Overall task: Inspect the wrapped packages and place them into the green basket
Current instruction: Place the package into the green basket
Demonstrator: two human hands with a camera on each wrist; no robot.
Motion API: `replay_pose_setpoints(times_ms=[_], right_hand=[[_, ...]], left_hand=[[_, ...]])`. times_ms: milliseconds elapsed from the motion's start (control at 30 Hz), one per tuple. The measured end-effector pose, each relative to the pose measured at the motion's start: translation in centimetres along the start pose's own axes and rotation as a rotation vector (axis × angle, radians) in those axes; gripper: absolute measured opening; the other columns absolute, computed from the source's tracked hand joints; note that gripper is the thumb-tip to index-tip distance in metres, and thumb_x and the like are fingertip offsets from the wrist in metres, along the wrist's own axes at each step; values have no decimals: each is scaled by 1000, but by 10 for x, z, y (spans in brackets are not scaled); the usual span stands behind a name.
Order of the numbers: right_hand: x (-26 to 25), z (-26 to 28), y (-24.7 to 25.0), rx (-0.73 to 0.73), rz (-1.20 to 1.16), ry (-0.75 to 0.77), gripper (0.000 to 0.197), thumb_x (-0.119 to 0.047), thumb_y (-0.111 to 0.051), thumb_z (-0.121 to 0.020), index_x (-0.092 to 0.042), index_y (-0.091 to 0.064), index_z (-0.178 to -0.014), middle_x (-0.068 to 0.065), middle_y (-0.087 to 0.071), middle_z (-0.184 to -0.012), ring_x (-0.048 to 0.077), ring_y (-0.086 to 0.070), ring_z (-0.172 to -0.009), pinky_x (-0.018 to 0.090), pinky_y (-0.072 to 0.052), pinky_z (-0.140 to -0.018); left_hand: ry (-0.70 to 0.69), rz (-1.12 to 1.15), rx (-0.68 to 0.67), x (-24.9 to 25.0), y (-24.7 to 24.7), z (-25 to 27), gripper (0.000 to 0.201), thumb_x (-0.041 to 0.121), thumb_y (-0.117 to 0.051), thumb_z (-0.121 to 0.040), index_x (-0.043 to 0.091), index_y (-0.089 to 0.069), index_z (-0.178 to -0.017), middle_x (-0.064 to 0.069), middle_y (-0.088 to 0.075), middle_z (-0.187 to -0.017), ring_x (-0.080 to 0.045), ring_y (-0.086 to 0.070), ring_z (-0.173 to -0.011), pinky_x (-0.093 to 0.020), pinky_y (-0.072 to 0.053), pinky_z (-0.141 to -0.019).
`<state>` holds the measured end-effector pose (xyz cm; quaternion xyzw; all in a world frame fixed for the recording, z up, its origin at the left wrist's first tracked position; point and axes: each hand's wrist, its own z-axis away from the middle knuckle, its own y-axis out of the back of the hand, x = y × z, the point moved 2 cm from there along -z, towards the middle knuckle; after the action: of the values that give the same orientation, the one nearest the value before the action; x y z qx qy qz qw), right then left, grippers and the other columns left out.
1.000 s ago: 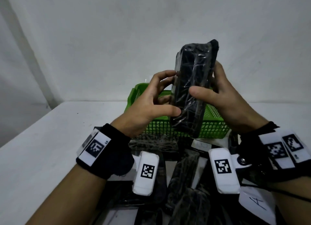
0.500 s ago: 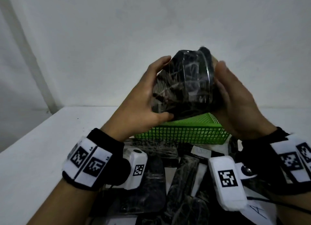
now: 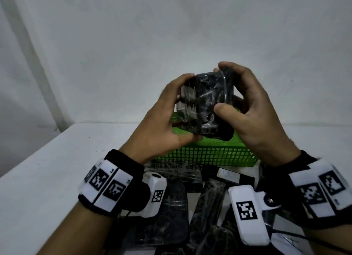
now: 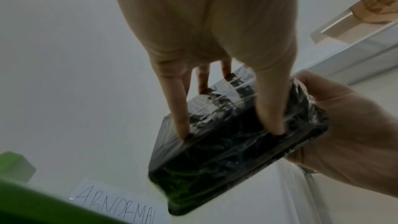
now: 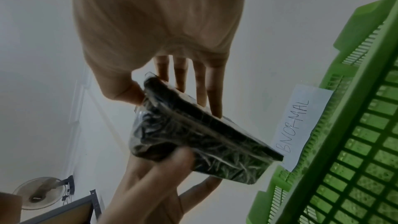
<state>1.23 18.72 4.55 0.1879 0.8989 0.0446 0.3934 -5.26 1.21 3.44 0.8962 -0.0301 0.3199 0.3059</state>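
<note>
A black package wrapped in clear film (image 3: pixel 204 104) is held in the air above the green mesh basket (image 3: pixel 209 155). My left hand (image 3: pixel 163 121) grips its left side, thumb underneath and fingers over the top edge. My right hand (image 3: pixel 245 110) grips its right side, thumb on the near face and fingers curled over the far top. The left wrist view shows the package (image 4: pixel 232 135) pinched between fingers and thumb, with the right hand (image 4: pixel 349 142) on its far end. Seen from the right wrist, the package (image 5: pixel 193 135) hangs tilted beside the basket (image 5: pixel 355 134).
Several more film-wrapped black packages (image 3: pixel 207 207) lie on the white table (image 3: pixel 47 174) in front of the basket. A paper label reading ABNORMAL (image 5: pixel 299 125) sits against the basket's far side. White walls close in behind and to the left.
The package has been turned from upright on end to a lower, foreshortened pose, and both hands have shifted round it. It has come down closer to the basket.
</note>
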Motion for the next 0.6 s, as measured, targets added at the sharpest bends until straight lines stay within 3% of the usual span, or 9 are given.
replay_pose_setpoints(times_ms=[100, 200, 300, 367, 400, 467, 533, 600], right_hand=[[1, 2, 2, -30, 0, -17, 64, -27, -66, -88, -28, -43, -148, -11, -54, -145, 8, -59, -127, 38, -54, -101], [2, 1, 3, -69, -126, -70, 62, -38, -60, -93, -32, -39, -151, -10, -50, -149, 8, -60, -126, 34, -57, -93], [6, -1, 9, -76, -9, -122, 69, -55, -66, -89, -41, -38, -150, -16, -49, -150, 2, -53, -132, 33, -49, -105], [11, -1, 12, -130, 135, -249, 83, -66, -65, -78, -47, -32, -152, -22, -42, -152, -7, -47, -130, 26, -43, -104], [13, 0, 12, -154, 137, -327, 90, -67, -64, -71, -46, -30, -152, -21, -42, -151, -9, -48, -125, 23, -43, -101], [17, 0, 12, -146, 45, -425, 91, -63, -67, -64, -40, -40, -148, -15, -55, -142, 1, -60, -119, 29, -52, -93], [18, -1, 13, -93, -66, -454, 73, -50, -73, -67, -31, -57, -135, -7, -69, -123, 12, -70, -107, 31, -59, -74], [18, -2, 13, -61, -102, -449, 53, -37, -76, -75, -23, -63, -125, -4, -75, -112, 14, -74, -98, 27, -58, -65]], left_hand=[[14, 39, -68, 2, -5, 1, 111, 42, -86, -68, 41, -11, -150, 23, -26, -152, -6, -45, -135, -41, -52, -102], [51, 202, -35, -1, -1, 2, 107, 41, -81, -71, 44, -9, -150, 13, -33, -155, -11, -52, -132, -42, -52, -101], [146, 529, 21, -9, 8, 2, 109, 41, -82, -66, 33, -17, -152, 7, -56, -137, -14, -62, -120, -39, -57, -88], [239, 789, 48, -11, 12, 3, 109, 52, -87, -57, 20, -35, -148, 0, -64, -127, -20, -65, -114, -40, -57, -83], [260, 884, 50, -13, 12, 3, 97, 55, -86, -57, 18, -49, -139, -3, -67, -125, -23, -65, -114, -43, -56, -85], [260, 998, 51, -14, 10, 3, 69, 55, -78, -69, 19, -63, -127, -9, -63, -131, -28, -60, -120, -51, -53, -93], [302, 1005, 112, -13, 8, 0, 58, 55, -57, -88, 18, -57, -133, -13, -57, -136, -30, -60, -119, -51, -54, -91], [378, 915, 228, -13, 6, -4, 53, 56, -43, -96, 19, -54, -132, -9, -61, -126, -25, -67, -105, -42, -58, -78]])
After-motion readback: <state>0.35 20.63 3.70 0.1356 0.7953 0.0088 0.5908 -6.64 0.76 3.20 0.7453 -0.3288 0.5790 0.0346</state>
